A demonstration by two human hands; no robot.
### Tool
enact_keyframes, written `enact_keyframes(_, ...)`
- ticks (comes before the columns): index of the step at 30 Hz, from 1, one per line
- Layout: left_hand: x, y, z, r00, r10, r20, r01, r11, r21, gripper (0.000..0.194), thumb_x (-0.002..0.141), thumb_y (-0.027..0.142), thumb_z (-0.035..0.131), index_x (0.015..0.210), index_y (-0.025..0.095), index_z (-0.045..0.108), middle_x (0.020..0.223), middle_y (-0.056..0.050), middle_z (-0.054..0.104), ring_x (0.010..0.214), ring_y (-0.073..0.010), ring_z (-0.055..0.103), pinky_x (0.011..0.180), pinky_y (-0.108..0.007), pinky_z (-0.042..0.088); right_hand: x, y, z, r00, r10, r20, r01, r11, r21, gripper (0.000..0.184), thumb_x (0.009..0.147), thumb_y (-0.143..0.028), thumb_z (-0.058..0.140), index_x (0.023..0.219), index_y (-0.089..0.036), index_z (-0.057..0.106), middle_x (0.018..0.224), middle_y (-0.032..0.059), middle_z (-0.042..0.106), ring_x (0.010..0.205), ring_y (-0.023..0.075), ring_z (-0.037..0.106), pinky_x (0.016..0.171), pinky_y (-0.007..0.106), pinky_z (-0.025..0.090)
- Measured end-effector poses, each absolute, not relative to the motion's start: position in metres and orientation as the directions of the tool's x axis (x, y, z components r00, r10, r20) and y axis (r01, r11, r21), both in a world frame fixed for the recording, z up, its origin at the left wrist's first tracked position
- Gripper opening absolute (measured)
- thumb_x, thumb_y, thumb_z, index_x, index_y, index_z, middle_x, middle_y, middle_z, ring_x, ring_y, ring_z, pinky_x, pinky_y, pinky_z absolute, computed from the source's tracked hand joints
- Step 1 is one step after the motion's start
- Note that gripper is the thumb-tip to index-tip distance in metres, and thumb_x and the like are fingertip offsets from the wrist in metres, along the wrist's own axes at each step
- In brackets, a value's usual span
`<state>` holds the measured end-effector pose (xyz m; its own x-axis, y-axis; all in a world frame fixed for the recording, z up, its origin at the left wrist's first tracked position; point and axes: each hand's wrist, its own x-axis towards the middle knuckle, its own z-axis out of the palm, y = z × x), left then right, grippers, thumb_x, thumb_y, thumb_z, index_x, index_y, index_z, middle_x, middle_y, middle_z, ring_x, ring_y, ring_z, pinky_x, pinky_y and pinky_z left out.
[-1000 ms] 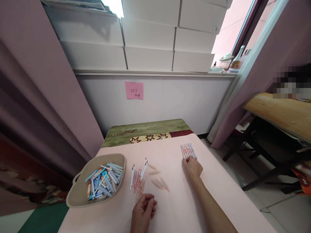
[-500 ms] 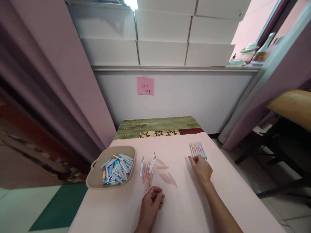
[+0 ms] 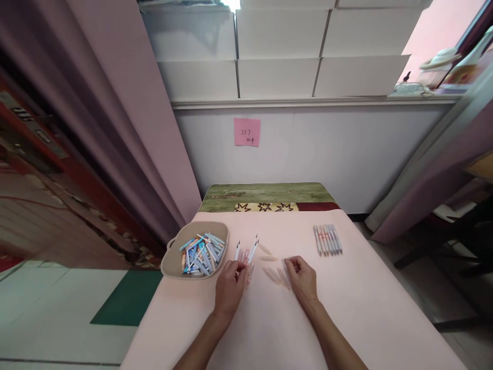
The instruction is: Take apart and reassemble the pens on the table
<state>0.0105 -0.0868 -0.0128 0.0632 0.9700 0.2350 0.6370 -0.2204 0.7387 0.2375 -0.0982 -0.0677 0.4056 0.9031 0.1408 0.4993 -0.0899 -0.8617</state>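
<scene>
My left hand point(image 3: 229, 288) is closed with its fingertips on the near part of a small pile of clear pink pen barrels point(image 3: 246, 254) and slim white refills with dark tips point(image 3: 253, 252). What its fingers grip is hidden. My right hand point(image 3: 303, 280) is curled on the pink tabletop, beside several pale translucent tapered pieces point(image 3: 274, 276). Nothing shows between its fingers. Two more of these tapered pieces point(image 3: 268, 258) lie farther back. To the right, a neat row of pens point(image 3: 327, 240) lies side by side, apart from my hand.
A beige basket point(image 3: 166, 267) full of blue, white and orange pen parts point(image 3: 204, 254) stands at the table's left edge. A green patterned strip point(image 3: 269, 192) covers the far end, against a white wall with a pink note point(image 3: 247, 132). Curtains hang on both sides.
My right hand has left the row of pens and come left to the translucent pieces. My left hand has moved forward onto the pink barrels. The view has swung left.
</scene>
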Motion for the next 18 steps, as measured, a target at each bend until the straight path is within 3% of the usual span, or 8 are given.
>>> enact_keyframes(5,0.027,-0.060,-0.014,0.100,0.990,0.099,0.870,-0.136,0.473,0.017,0.085,0.019,0.045,0.083,0.019,0.062,0.088,-0.005,0.063,0.082,-0.0157,0.060,0.075,-0.027,0.044,0.240,-0.103,-0.066,0.342,0.934,0.106,0.495,-0.083,-0.865,0.039,0.084,-0.053,0.050,0.067,-0.019,0.060,0.057,-0.0016,0.057,0.055,0.0148,0.050,0.054,0.023,0.039)
enact_keyframes(18,0.067,-0.014,-0.020,0.009,0.992,-0.123,0.974,0.019,0.228,0.023,0.081,0.013,0.048,0.090,0.010,0.069,0.092,-0.019,0.070,0.089,-0.0278,0.067,0.071,-0.034,0.045,0.237,-0.108,-0.063,0.316,0.939,0.136,0.552,-0.065,-0.831,0.035,0.086,-0.049,0.046,0.071,-0.021,0.062,0.060,0.0000,0.062,0.056,0.0156,0.056,0.056,0.023,0.041)
